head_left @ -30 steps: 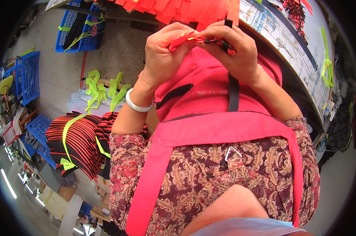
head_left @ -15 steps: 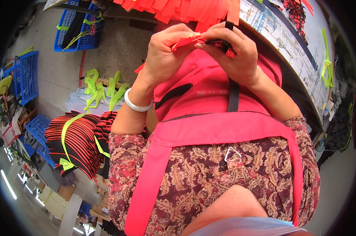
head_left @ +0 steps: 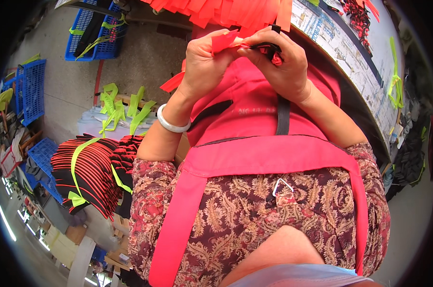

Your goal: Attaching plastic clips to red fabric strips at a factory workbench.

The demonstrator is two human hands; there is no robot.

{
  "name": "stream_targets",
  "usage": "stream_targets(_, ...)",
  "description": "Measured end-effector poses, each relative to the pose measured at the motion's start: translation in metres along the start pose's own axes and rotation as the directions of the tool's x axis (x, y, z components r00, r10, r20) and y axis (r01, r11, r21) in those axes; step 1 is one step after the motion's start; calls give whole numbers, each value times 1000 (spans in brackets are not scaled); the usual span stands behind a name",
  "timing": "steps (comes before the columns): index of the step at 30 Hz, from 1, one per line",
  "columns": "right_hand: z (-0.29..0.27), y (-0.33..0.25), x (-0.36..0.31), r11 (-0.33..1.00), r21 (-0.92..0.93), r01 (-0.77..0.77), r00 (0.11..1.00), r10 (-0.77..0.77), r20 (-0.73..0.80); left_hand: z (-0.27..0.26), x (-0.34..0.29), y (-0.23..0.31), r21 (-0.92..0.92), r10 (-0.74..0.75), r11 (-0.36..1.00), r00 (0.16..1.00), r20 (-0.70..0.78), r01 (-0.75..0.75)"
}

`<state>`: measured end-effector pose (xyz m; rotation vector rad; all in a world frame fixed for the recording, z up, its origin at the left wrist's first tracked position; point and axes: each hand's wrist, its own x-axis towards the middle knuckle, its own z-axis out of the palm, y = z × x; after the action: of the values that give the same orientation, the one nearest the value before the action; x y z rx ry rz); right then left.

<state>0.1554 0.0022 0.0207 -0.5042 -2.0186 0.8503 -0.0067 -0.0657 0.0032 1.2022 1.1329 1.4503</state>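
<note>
Both hands raised chest-high, pinched shut: left hand (head_left: 204,64) on red fabric strip (head_left: 224,40), right hand (head_left: 281,62) on small black strap piece (head_left: 265,47). Risk: thin strip slipping fm fingertips, dropping to floor.

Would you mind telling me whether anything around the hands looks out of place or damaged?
Nothing stands out. The left hand and right hand pinch a red strap with a black clip; the tied bundle lies neatly stacked.

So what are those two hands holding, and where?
The left hand pinches a red fabric strip by its end; the right hand grips the small black piece joined to it.
</note>
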Motion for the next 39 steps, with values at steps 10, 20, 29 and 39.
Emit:
stream_targets(10, -4, -3, 5, 1000, 14, -3, 1000, 3, 17, 4, 3, 11, 70, 51, 996, 999, 3, -51)
stream_targets(20, -3, -3, 6, 983, 140, -117, 993, 117, 14, 5, 8, 8, 141, 188, 972, 982, 33, -191)
stream_targets(29, -4, -2, 1, 975, 200, -95, 995, 93, 18, 9, 10, 11, 148, 251, 956, 967, 36, -254)
stream_targets(39, -17, -1, 9, 915, 206, -347, 927, 302, 222, -10, 21, 28, 113, 107, 987, 992, 71, -115)
